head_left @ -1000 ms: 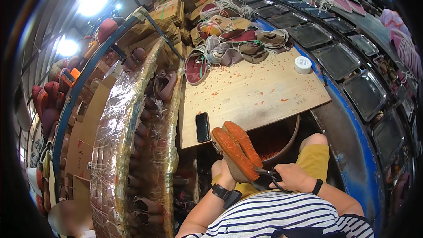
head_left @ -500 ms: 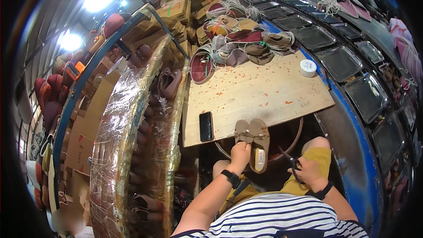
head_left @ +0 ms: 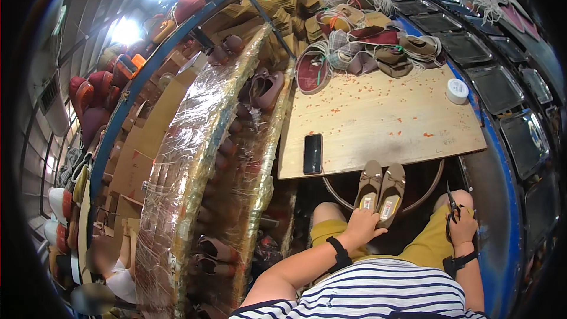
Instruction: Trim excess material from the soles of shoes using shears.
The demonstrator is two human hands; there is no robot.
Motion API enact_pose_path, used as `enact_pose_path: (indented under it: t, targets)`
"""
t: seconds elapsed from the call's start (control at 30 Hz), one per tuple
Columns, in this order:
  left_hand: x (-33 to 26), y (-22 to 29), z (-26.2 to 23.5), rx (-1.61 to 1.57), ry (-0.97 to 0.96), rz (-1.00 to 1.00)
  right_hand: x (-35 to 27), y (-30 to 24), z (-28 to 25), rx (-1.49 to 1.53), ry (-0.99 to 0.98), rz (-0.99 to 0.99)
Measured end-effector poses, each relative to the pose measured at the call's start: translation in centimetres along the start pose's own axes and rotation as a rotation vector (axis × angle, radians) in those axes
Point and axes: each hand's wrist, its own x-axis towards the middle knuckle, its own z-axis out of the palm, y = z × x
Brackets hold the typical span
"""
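Ahead, past the shoes [head_left: 391, 192]: phone [head_left: 313, 153] on littered board [head_left: 378, 118].

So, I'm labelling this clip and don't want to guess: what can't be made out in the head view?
Head view:
Shoes: soles hidden beneath them.
Left shoe's heel: covered by the left hand.
Scissors: handles partly covered by the right hand.
Bowl: far side hidden by the table.
Trays, far right: cut off by the dark picture rim.
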Motion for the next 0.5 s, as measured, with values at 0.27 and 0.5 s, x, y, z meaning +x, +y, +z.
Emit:
enact_pose_path:
  t: [0.27, 0.5]
  targets:
    - [-2.8, -5.2, -9.1, 0.048, 0.35, 0.067, -0.7, 0.7, 0.1, -0.051, 0.014, -0.023]
    - [-6.3, -13.3, -15.5, 0.354, 0.596, -0.276, -0.2, 0.5, 0.8, -0.079, 0.002, -0.057]
